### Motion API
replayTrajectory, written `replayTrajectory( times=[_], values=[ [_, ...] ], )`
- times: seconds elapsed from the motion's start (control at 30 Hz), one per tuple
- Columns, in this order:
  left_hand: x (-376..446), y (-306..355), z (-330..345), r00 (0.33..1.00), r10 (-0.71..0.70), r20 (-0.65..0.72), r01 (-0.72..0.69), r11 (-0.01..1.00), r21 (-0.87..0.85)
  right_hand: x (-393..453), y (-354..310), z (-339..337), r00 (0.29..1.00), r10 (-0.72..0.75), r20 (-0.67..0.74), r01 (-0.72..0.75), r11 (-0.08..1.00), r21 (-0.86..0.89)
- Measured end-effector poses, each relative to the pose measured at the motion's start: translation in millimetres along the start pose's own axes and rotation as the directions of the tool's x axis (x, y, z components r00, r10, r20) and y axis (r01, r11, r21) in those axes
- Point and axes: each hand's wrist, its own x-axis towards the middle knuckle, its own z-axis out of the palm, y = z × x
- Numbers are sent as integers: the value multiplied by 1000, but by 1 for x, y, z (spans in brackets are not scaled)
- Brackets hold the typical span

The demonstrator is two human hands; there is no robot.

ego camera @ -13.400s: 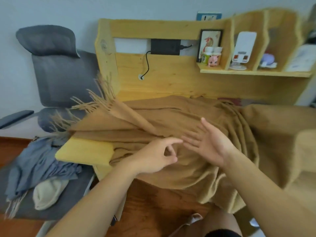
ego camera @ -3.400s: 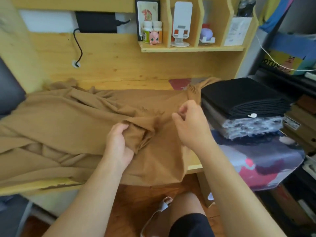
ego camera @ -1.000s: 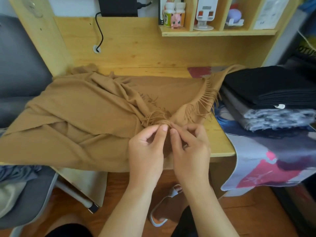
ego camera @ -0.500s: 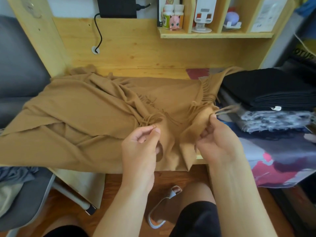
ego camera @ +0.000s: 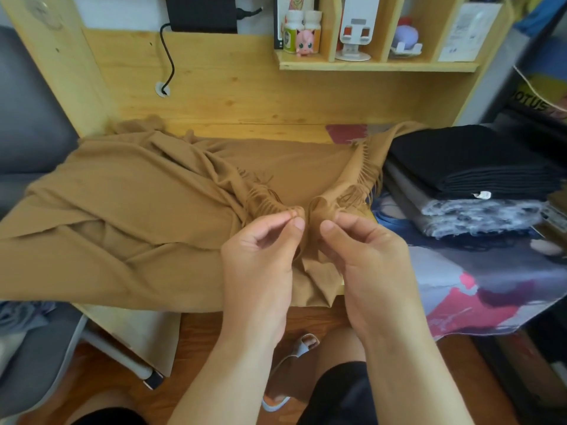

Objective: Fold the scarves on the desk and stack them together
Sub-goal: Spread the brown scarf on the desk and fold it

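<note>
Since half a second earlier, both hands have drawn together again at the near middle of the desk [ego camera: 245, 130], bringing the two fringed corners of the brown scarf [ego camera: 129, 210] side by side. Left hand [ego camera: 260, 256]: thumb and forefinger pinch one fringed corner. Right hand [ego camera: 365, 256]: fingers curled, gripping the other corner just beside the left fingertips. Fringe [ego camera: 264, 200] fans away beyond the fingertips. Left of the fingers, the scarf lies crumpled across the desk, its near edge hanging over the desk's front edge; below the fingers a short flap also overhangs. Right of the fingers, close by, stands a stack of folded scarves [ego camera: 472, 191], black on top with a small white tag, its text illegible; under it a printed mat [ego camera: 491, 286] droops over the desk's edge. Bare desk shows only beyond the fingers, along the back panel. Beyond the stack, partial lettering "OTUS" [ego camera: 529, 102] is readable. Shelf items [ego camera: 302, 38] carry labels too small to read.
</note>
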Motion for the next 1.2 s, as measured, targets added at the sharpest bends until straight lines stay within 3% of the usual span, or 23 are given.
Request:
replayTrajectory(
  times=[0.37, 0.6, 0.73, 1.0, 1.2],
  values=[
    [0, -4, -3, 1000, -2, 26, 1, 1000, 30, -7, 4, 10, 994, -105, -8, 101, 978, -180],
    [1, -6, -4, 998, 57, 12, -58, 994, 89, -11, -6, 9, 975, -220, 28, 213, 891, -402],
    [1, -4, -4, 998, 51, 24, -54, 993, 108, -12, -7, 8, 962, -261, 76, 256, 781, -570],
    [2, 1, -11, 987, 103, 124, -141, 924, 356, -13, -4, 10, 910, -348, 227, 398, 571, -718],
    [5, 15, -11, 967, 116, 227, -225, 810, 542, -10, 5, 7, 857, -475, 200, 462, 537, -706]
  ],
)
